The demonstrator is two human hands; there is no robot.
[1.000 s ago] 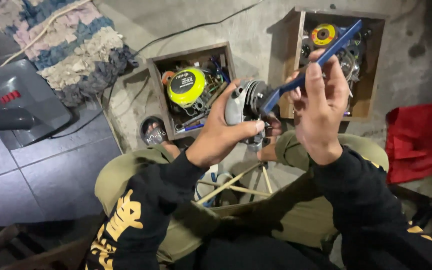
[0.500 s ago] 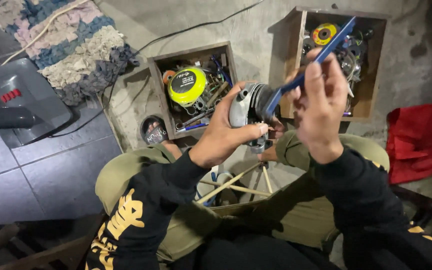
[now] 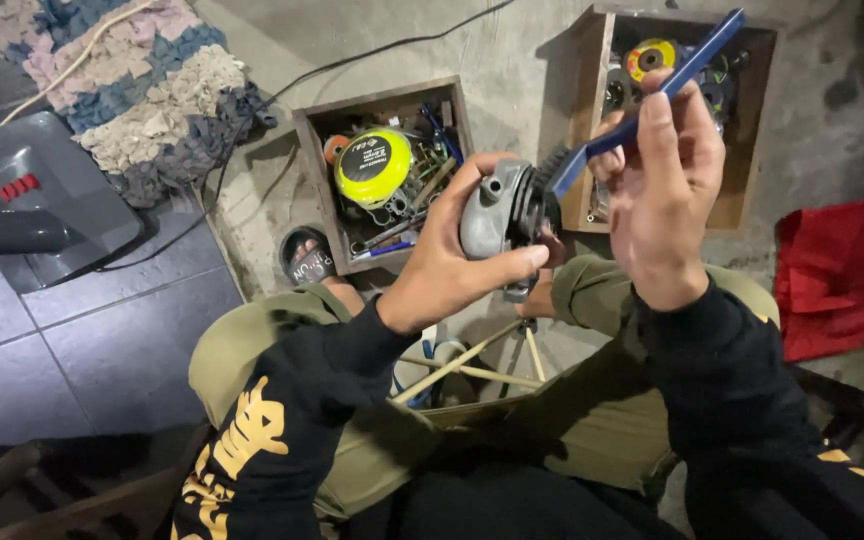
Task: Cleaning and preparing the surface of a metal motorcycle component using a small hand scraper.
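Concrete floor [image 3: 512,70] carries two open wooden boxes [image 3: 317,150], rag rug [image 3: 142,90], red cloth [image 3: 842,270], black cable [image 3: 392,50].

wooden box [image 3: 314,150] on concrete floor, holding a yellow-green round tape case [image 3: 373,167] and loose tools | second wooden box [image 3: 584,120] further right with a yellow disc [image 3: 651,57] | red cloth [image 3: 842,275] at right | rag rug [image 3: 137,85] upper left | grey machine [image 3: 37,195] on tiles | sandal [image 3: 309,257]

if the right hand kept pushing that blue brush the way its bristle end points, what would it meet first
Most likely the grey power tool head held in the left hand: the blue brush in the right hand slants down-left, bristles already at the tool's dark front. Depth is uncertain.
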